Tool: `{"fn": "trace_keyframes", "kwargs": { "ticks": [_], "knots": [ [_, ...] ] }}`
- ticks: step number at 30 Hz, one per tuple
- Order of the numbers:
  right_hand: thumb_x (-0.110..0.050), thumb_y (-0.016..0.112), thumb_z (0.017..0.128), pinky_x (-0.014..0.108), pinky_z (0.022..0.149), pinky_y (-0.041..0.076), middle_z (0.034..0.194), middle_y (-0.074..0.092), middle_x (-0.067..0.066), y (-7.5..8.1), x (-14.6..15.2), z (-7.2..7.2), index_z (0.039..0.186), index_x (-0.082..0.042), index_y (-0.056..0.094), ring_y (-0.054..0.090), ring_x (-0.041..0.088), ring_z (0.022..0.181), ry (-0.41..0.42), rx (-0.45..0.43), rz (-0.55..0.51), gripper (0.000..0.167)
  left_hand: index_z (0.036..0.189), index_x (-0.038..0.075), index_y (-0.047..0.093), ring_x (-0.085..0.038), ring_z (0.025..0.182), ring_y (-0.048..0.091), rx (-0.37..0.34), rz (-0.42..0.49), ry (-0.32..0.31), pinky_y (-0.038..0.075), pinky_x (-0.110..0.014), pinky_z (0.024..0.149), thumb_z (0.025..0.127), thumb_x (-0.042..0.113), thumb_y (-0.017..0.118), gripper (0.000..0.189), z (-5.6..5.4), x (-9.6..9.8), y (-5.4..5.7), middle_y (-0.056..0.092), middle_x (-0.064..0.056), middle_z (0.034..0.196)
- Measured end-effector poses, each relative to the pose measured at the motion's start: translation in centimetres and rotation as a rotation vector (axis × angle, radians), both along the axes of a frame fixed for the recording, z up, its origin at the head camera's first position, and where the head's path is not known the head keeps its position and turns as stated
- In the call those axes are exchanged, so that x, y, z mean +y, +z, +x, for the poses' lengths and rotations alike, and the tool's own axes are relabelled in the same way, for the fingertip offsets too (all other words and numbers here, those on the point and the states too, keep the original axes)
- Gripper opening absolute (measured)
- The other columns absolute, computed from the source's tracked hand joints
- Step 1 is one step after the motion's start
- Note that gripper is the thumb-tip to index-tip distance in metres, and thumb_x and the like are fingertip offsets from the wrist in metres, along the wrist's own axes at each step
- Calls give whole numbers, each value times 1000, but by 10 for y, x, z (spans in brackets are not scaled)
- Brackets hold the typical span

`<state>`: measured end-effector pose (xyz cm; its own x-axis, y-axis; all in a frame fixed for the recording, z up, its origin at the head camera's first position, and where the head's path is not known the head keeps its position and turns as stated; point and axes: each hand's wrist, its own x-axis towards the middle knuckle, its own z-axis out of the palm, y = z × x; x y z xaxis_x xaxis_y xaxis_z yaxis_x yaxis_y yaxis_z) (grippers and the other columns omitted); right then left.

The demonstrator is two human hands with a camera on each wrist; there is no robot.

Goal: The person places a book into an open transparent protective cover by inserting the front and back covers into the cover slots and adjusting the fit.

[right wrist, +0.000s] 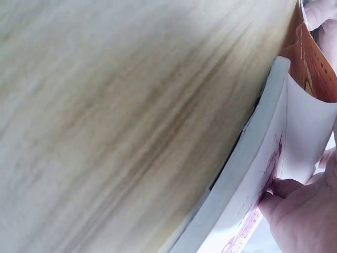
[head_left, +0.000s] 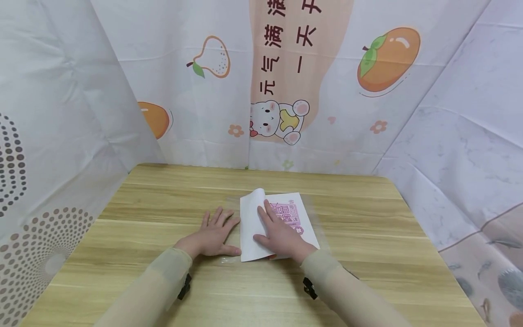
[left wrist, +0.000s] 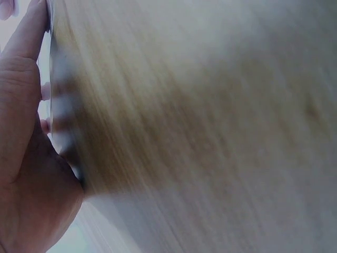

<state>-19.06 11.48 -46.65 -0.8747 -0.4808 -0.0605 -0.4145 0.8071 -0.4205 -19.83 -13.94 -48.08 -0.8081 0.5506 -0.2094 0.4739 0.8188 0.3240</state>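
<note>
A thick paperback book (head_left: pixel 308 227) lies on the wooden table, its white page printed with pink characters. A blank white leaf (head_left: pixel 249 222) is folded over to the left and stands curved near the spine. My right hand (head_left: pixel 282 234) rests on this leaf with extended fingers, close to the fold. Flat on the table, my left hand (head_left: pixel 212 237) has spread fingers, its thumb and index tip right at the leaf's left edge. Clear plastic film (head_left: pixel 227 260) shows around the book. In the right wrist view, an orange-brown printed flap (right wrist: pixel 318 71) curves beyond the pages.
The wooden table (head_left: pixel 143 218) carries the book near its middle. Printed white curtains (head_left: pixel 184 91) hang behind the table and along both sides. Dark clips (head_left: pixel 309 288) sit at both wrists.
</note>
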Motion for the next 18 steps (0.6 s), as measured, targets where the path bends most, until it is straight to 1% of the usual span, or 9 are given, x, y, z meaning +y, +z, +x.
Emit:
{"fn": "trace_keyframes", "kwargs": {
  "ticks": [3,6,9,11,14,17,18],
  "knots": [
    [-47,58,103,47,116,39,172,-1,14,2,1,-1,164,-8,17,29,35,152,16,-10,15,84,162,19,26,-48,155,-1,-5,-8,4,0,-74,117,87,76,60,100,-1,0,-1,14,-15,168],
    [-45,55,104,46,117,37,172,0,14,7,5,-4,164,-9,18,28,33,152,32,-57,-7,79,162,19,26,-48,155,-1,-10,-6,4,0,-74,117,86,76,59,101,-1,1,-2,13,-15,168],
    [-36,52,106,46,120,33,171,2,11,14,11,-9,163,-12,24,24,30,154,49,-128,-64,68,162,19,25,-47,155,-2,-18,-10,6,-1,-74,117,86,77,59,101,0,1,-1,12,-14,169],
    [-29,50,106,47,122,29,171,2,10,17,15,-12,163,-14,26,19,28,155,60,-179,-105,64,162,20,25,-47,155,-2,-19,-11,7,-1,-73,117,86,77,59,101,0,1,-1,12,-14,169],
    [-23,51,105,46,123,26,171,0,7,19,21,-17,163,-15,26,15,26,156,87,-254,-147,64,162,19,25,-47,155,-2,-19,-13,8,-1,-73,117,87,76,59,101,1,0,0,12,-14,169],
    [-24,55,104,45,124,24,171,-2,5,20,26,-21,164,-16,22,16,25,156,104,-311,-190,69,162,17,26,-48,155,-1,-16,-2,8,-1,-74,117,87,75,61,101,1,0,0,13,-15,168],
    [-25,57,104,45,123,24,172,-2,5,20,28,-22,164,-16,21,17,25,156,106,-317,-200,71,162,17,26,-49,155,-1,-17,0,8,-1,-74,116,87,74,61,100,1,0,1,13,-15,168]
  ]
}}
